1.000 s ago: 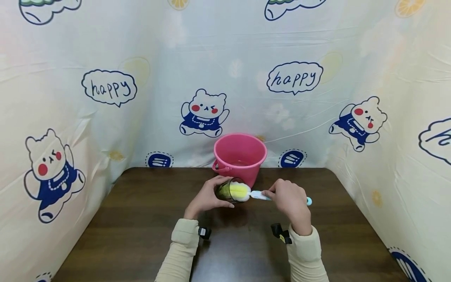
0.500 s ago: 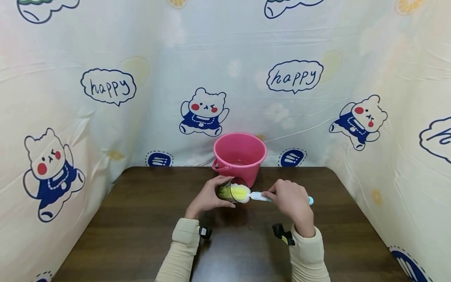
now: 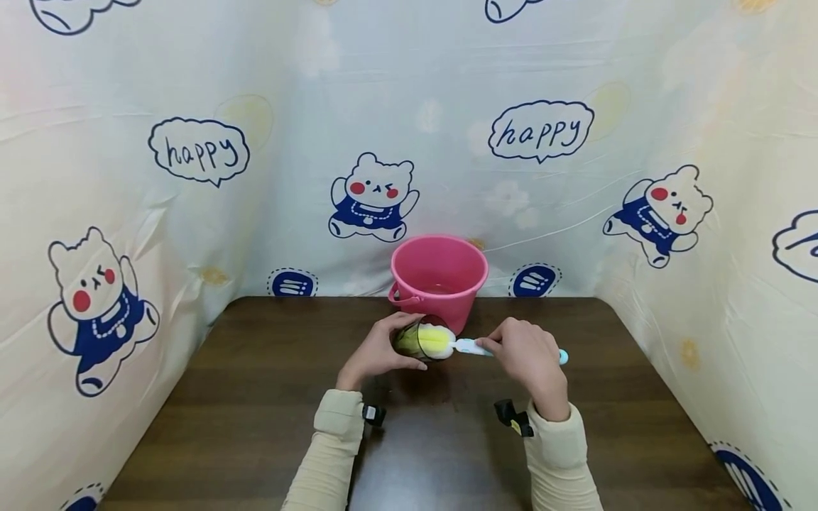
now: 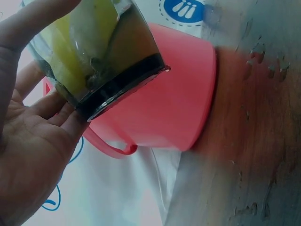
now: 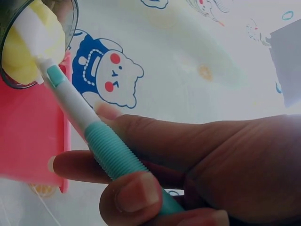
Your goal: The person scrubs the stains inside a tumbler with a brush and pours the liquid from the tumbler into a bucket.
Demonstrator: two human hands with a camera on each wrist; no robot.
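Currently, L fingers (image 4: 47,104) curled wide round cup (image 4: 120,89), R fingers (image 5: 134,195) pinching brush hdl (image 5: 113,146).

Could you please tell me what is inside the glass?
A yellow and white sponge shows inside the glass. The left hand and the sponge itself hide part of the interior.

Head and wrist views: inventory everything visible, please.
Table: 1, dark brown, under the bucket
Bucket: 1, pink, far side of the table
Cup: 1, dark see-through, in front of the bucket
Brush: 1, yellow-white head partly in the cup, white-teal handle
Drops: several, clear, on the table
Cloth: sheet count unclear, pale, printed, around the table
Grey shape: 1, grey, right wrist view's upper right, unidentifiable
Wrist devices: 2, black, at the sleeves
Sleeves: 2, cream, forearms
Left hand: 1, bare, around the cup
Right hand: 1, bare, gripping the brush
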